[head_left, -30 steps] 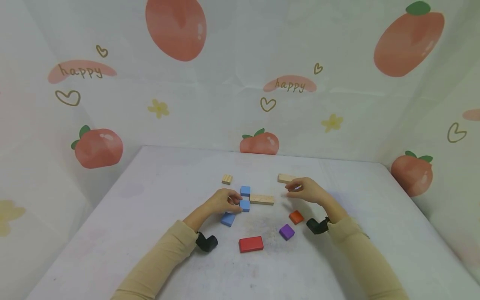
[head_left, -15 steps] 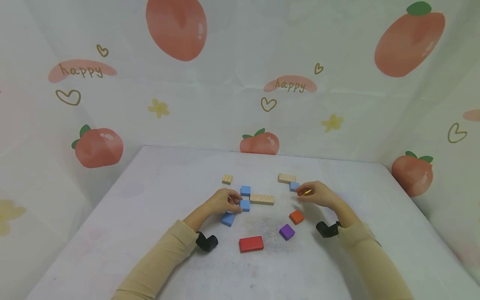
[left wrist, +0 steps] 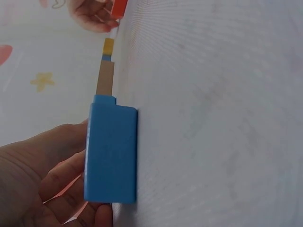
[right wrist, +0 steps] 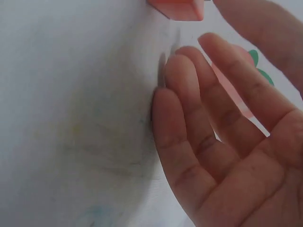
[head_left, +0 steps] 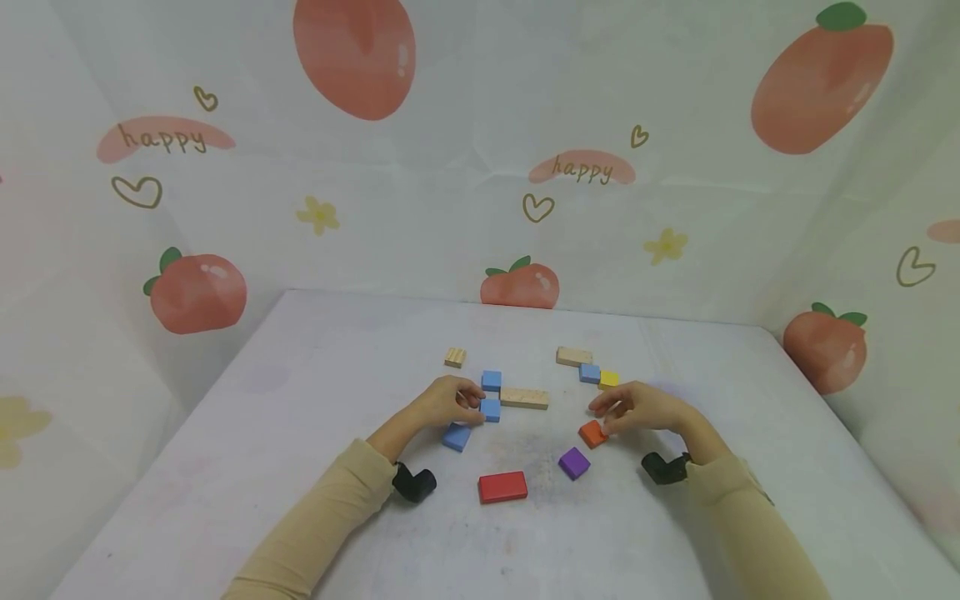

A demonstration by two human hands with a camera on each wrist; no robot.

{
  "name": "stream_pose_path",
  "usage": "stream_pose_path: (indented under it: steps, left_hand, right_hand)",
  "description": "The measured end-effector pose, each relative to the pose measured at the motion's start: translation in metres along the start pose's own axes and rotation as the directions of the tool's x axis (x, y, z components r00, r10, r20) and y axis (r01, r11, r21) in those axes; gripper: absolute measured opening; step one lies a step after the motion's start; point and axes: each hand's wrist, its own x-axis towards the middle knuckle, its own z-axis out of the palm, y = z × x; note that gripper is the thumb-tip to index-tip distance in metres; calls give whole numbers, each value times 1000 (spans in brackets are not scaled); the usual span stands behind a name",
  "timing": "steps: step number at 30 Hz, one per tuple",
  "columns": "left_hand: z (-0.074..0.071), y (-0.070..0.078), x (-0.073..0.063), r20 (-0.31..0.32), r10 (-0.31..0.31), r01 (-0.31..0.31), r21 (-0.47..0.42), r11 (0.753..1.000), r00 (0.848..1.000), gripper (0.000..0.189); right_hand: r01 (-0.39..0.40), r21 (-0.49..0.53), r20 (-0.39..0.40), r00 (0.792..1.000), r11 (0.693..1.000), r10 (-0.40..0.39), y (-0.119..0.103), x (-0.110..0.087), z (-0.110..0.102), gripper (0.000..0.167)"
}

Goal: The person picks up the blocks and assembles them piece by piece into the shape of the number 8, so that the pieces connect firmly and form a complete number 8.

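My left hand [head_left: 447, 402] rests on the table with thumb and finger on either side of a small blue block [head_left: 491, 409], seemingly pinching it. In the left wrist view, a nearer blue block [left wrist: 111, 153] hides those fingertips. My right hand [head_left: 643, 407] hovers at an orange block [head_left: 592, 433], its thumb tip beside the block's right edge. Fingers are spread in the right wrist view, and the orange block [right wrist: 182, 8] shows at the top edge. A yellow block [head_left: 609, 379] sits behind this hand, beside a blue block [head_left: 589, 372] and a long wooden block [head_left: 573, 356].
Another blue block [head_left: 491, 380] and a wooden block [head_left: 524, 398] adjoin the one at my left hand. A tilted blue block [head_left: 456, 437] lies nearer. In front are a purple block [head_left: 574, 463] and a red block [head_left: 503, 487]; farther back is a small wooden block [head_left: 454, 357].
My right hand has set the blue block by the far wooden block, then released the yellow block at its right, and moved nearer to the orange block. The left hand has stayed still.
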Motion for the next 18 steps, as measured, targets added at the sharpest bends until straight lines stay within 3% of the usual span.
stream_pose_path:
  steps: [9,18]
  left_hand:
    - [0,0,1,-6,-1,1,6,1000,1000,32]
    - [0,-1,1,2,1,-1,3,1000,1000,33]
  right_hand:
    - [90,38,52,994,995,-92,4,-2,1,40]
    - [86,73,70,993,994,-91,5,-1,4,38]
